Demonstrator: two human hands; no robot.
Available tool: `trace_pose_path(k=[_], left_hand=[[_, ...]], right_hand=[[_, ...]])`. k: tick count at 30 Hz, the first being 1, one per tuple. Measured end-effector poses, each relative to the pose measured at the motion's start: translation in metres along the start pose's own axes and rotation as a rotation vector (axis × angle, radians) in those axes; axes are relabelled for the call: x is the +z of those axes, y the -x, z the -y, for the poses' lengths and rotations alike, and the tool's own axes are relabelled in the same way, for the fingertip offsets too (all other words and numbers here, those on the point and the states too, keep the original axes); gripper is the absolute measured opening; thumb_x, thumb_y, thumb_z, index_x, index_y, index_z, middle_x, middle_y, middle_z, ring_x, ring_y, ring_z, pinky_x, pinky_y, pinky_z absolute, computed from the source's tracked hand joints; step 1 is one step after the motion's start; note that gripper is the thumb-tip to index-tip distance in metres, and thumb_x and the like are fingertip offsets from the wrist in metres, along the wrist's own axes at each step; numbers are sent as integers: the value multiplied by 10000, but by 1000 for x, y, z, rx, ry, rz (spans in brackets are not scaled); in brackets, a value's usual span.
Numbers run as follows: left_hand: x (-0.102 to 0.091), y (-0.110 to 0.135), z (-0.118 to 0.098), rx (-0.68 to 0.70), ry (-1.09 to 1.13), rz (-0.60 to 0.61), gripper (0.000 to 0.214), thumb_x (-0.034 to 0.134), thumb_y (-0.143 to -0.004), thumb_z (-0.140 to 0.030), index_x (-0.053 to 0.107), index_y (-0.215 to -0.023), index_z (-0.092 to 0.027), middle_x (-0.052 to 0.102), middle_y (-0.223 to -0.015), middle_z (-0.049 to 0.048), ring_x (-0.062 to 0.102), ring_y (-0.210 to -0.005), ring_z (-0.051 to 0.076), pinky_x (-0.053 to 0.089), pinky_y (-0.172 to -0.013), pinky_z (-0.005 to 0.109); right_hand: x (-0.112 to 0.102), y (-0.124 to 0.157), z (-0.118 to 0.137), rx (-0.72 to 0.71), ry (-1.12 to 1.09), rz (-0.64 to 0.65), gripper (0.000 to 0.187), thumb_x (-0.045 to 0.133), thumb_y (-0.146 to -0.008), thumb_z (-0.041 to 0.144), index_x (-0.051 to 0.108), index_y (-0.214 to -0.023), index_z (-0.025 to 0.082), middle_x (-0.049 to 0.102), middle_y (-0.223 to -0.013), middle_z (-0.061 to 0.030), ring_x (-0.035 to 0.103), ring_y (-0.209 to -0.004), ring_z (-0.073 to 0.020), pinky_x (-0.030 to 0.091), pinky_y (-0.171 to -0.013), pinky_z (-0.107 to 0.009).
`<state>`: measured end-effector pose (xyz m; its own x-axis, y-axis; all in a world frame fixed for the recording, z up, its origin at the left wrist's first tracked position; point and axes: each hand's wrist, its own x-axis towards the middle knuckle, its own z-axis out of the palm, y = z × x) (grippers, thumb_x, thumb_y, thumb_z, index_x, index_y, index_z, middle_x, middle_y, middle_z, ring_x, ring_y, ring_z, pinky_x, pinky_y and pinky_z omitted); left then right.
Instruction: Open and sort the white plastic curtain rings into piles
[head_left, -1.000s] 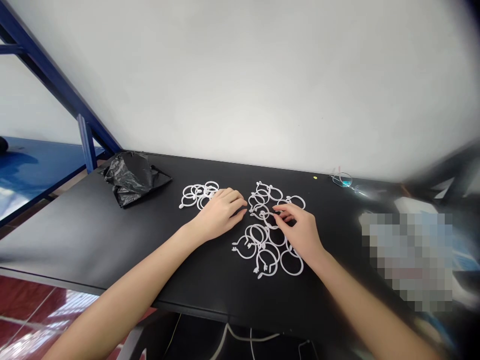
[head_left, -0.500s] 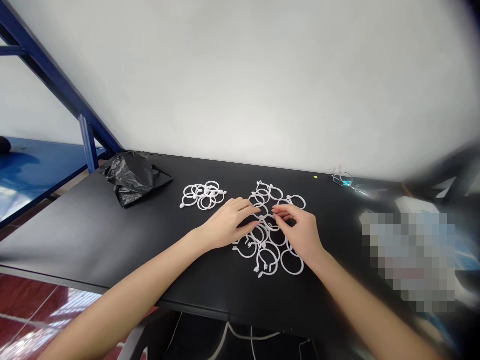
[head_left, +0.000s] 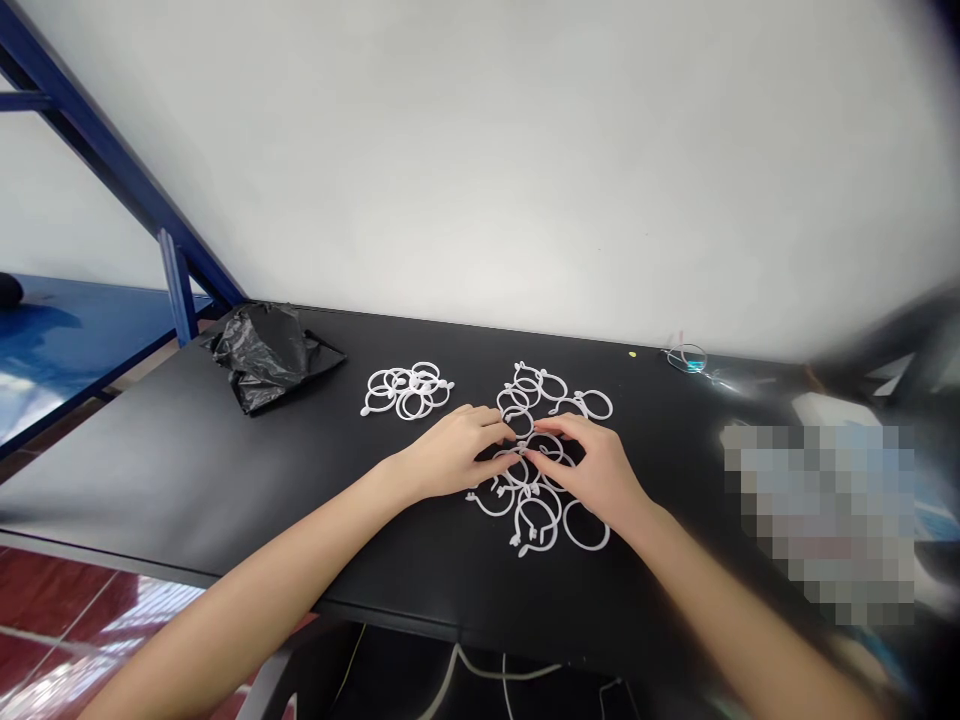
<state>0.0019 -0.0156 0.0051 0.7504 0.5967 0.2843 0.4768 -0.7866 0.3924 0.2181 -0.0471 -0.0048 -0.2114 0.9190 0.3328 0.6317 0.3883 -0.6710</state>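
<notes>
Several white plastic rings (head_left: 536,500) lie scattered in a loose pile at the middle of the black table (head_left: 150,450). My left hand (head_left: 450,455) and my right hand (head_left: 592,470) meet over this pile, fingertips pinched together on one white ring (head_left: 525,450) between them. A smaller heap of white rings (head_left: 409,390) sits to the left, beyond my left hand and apart from it.
A crumpled black plastic bag (head_left: 266,355) lies at the table's back left. A small clear ring-shaped item (head_left: 686,357) rests near the back right by the white wall. Blue metal framing (head_left: 176,290) rises at left. Cables (head_left: 480,675) hang under the front edge.
My left hand has come from the left heap rightward to the middle pile. My right hand drew slightly toward me, and both now pinch the same ring.
</notes>
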Motion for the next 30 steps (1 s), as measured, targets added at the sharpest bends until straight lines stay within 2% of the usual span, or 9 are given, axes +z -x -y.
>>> trace_pose_path(k=[6, 11, 17, 24, 27, 30], left_hand=[[3, -1, 2, -92, -17, -31, 219, 496, -970, -302, 658, -982, -156, 641, -846, 43, 612, -759, 160, 462, -739, 307], [-3, 0, 0, -127, 186, -23, 192, 571, -929, -340, 653, -967, -171, 622, -828, 20, 584, -714, 127, 472, -687, 257], [-8, 1, -3, -114, 337, 99, 430, 731, -746, -549, 652, -939, -173, 607, -832, 5, 566, -736, 137, 471, -693, 264], [-19, 6, -2, -129, 387, 234, 663, 830, -614, -528, 589, -1148, -217, 600, -1015, 38, 583, -856, 186, 495, -717, 288], [-21, 6, -4, -152, 350, 273, 642, 825, -641, -493, 579, -1167, -216, 581, -1055, 49, 582, -859, 194, 496, -711, 294], [-18, 5, -5, -168, 306, 259, 440, 747, -764, -426, 600, -1113, -202, 572, -1036, 48, 584, -864, 191, 487, -716, 289]], right_hand=[[0, -2, 6, -20, -1, -80, 149, 721, -786, 279, 700, -921, 218, 733, -894, -52, 687, -785, -225, 584, -678, -367], [-1, -1, 5, -26, -40, -163, 173, 732, -793, 283, 696, -947, 214, 716, -922, -53, 665, -781, -212, 584, -670, -362], [-1, 1, 5, -20, -71, -230, 187, 731, -807, 293, 702, -972, 212, 704, -966, -64, 657, -815, -212, 600, -693, -373], [-1, 0, 7, -45, -94, -242, 200, 736, -803, 281, 703, -985, 205, 702, -983, -71, 654, -827, -208, 613, -705, -374], [-1, 0, 6, -51, -96, -252, 202, 744, -797, 275, 704, -981, 201, 705, -977, -71, 657, -823, -207, 614, -700, -375], [0, 0, 5, -63, -100, -266, 198, 747, -793, 263, 706, -974, 194, 706, -965, -71, 660, -822, -206, 616, -687, -370]])
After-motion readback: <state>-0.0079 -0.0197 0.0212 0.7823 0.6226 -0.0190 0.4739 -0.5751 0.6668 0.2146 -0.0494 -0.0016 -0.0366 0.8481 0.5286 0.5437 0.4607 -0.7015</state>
